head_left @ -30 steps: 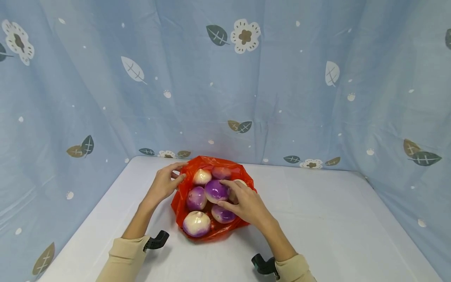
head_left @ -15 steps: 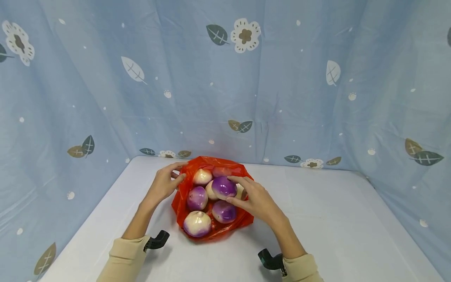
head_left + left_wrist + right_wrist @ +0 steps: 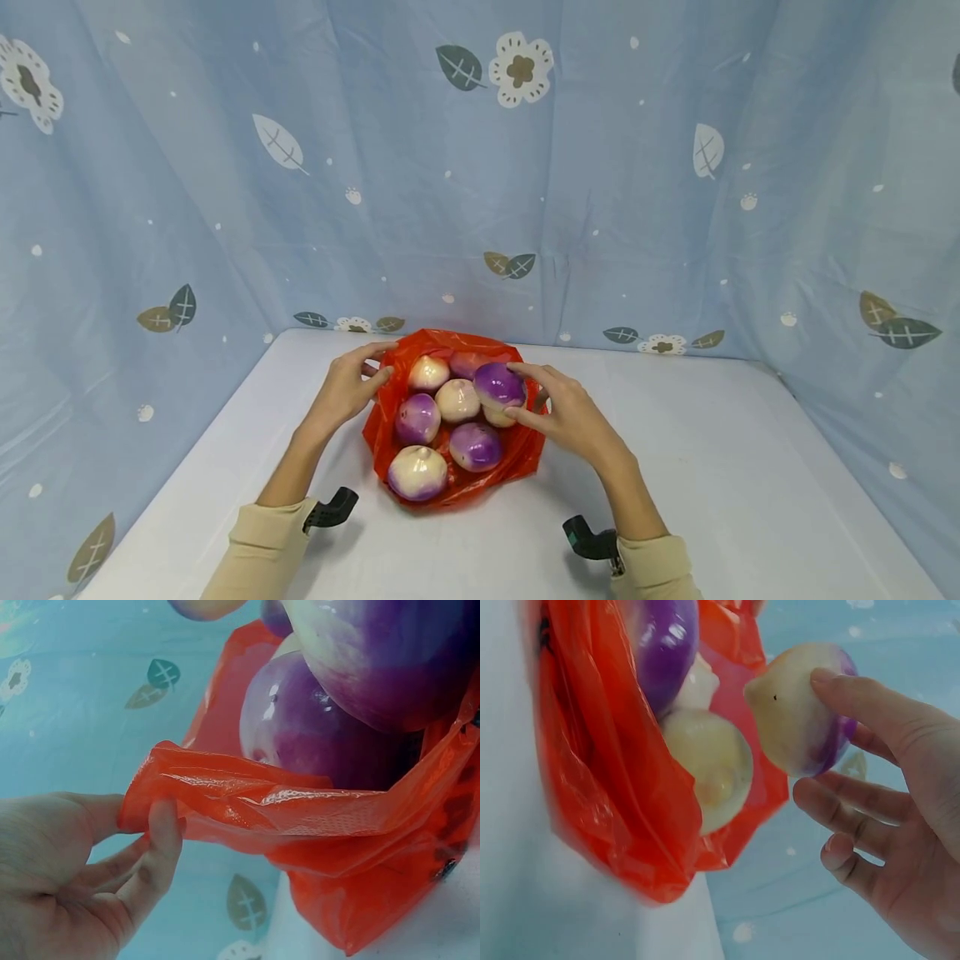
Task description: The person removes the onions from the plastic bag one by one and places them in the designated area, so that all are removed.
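A red plastic bag [image 3: 380, 437] stands gaping on the table with several glossy purple-and-white turnips in it. With thumb and fingers my left hand [image 3: 345, 392] pinches the bag's left rim; the left wrist view shows the folded red film [image 3: 247, 802] between them. My right hand [image 3: 570, 417] holds one turnip [image 3: 498, 383] by its sides, raised over the right part of the bag. In the right wrist view this turnip [image 3: 795, 712] is apart from the pale turnip [image 3: 709, 769] below it. A white turnip with a purple base [image 3: 417, 473] lies at the bag's front.
The white table [image 3: 697, 467] stretches to the right and in front of the bag. Behind and at both sides hangs a blue curtain [image 3: 420, 208] with leaf and flower prints. Black wrist-worn pieces [image 3: 332, 508] stick out from both sleeves.
My right hand has lifted the turnip and carried it right and slightly away, uncovering a white turnip in the bag's middle. My left hand has stayed at the rim.
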{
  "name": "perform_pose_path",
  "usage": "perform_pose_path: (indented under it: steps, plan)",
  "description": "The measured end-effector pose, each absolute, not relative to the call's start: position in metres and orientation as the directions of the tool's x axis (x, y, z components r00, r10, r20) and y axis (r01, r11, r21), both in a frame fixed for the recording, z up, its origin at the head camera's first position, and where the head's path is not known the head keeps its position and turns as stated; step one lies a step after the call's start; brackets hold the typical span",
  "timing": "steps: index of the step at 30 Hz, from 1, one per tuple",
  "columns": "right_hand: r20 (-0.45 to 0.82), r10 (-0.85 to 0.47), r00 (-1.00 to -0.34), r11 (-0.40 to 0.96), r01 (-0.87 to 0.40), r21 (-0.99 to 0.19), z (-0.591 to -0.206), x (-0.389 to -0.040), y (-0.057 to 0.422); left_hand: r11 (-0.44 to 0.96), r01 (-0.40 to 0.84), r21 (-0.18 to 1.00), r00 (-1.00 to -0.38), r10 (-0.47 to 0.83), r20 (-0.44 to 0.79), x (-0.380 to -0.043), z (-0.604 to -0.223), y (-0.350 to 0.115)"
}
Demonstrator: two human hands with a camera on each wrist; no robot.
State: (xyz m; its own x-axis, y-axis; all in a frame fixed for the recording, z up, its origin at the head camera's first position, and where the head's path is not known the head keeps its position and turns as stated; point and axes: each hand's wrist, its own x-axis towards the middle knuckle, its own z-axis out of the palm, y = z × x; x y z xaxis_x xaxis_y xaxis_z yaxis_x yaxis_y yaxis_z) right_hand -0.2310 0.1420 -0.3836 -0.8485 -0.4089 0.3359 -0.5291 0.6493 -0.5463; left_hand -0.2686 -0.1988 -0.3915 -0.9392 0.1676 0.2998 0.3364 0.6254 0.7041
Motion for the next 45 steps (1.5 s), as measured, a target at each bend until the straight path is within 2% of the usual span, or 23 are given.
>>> perform_pose_path:
  steps: [23,34,45]
  plan:
    - [0.328,-0.327,-0.886,0.693,-0.461,-0.554,-0.387,-0.24,0.185,0.62,0.336,0.709,-0.939,0.165,0.301,-0.268,-0.392,-0.198]
    - [0.263,-0.246,-0.933,0.745,-0.356,-0.565,-0.397,-0.246,0.203,0.609,0.335,0.719,-0.94,0.162,0.301,-0.269,-0.392,-0.198]
    - [0.211,-0.221,-0.952,0.77,-0.303,-0.562,-0.41,-0.251,0.215,0.611,0.328,0.721,-0.942,0.16,0.294,-0.269,-0.394,-0.199]
